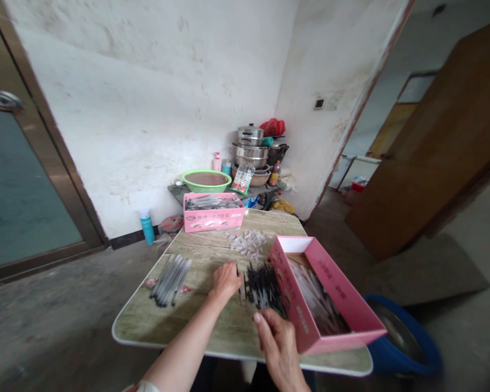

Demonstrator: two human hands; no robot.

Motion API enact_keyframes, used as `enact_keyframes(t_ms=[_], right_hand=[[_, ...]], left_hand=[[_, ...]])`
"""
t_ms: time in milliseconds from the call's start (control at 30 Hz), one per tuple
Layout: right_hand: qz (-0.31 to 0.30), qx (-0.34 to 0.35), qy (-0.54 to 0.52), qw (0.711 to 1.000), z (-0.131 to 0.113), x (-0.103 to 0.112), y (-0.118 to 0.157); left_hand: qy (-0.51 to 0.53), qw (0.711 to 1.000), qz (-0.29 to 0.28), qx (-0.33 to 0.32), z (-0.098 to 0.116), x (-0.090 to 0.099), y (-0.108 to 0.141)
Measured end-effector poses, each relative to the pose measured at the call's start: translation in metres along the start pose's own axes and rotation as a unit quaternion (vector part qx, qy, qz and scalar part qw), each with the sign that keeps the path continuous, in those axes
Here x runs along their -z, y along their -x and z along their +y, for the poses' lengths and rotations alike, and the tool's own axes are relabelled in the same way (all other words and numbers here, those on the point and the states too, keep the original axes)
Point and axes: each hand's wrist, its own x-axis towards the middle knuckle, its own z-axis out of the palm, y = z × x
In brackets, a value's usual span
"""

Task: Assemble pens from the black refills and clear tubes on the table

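My left hand (227, 279) is closed over the middle of the table, its fingers around a thin pen (241, 286) with a dark tip, partly hidden and blurred. Nearer the table's front edge, my right hand (278, 340) has thumb and fingers pressed together; what they pinch is too small to make out. Between the hands and the right box lies a pile of black-tipped pen parts (263, 286). Small whitish pieces (249, 244) are scattered behind it. To the left, several clear pens with dark ends (170, 280) lie side by side in a bundle.
An open pink box (288, 288) of clear tubes (316, 294) stands at the table's right edge. Another pink box (214, 220), filled with pens, is at the back. Beyond are a green basin (207, 188) and stacked pots (251, 155). A blue tub (428, 348) sits on the floor right.
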Motion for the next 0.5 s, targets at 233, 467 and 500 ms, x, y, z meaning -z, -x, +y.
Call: enact_keyframes(t_ms=[233,467,500], right_hand=[[0.148,0.015,0.282,0.948,-0.006,0.112,-0.041],[-0.104,-0.037,0.546,0.830,0.051,0.144,-0.090],[-0.114,-0.031,0.544,0.830,0.055,0.142,-0.091]], left_hand=[[-0.017,0.999,-0.044,-0.023,0.002,0.006,0.000],[0.009,0.997,-0.061,-0.044,0.010,0.008,0.006],[0.017,0.997,-0.056,-0.042,0.009,0.007,0.006]])
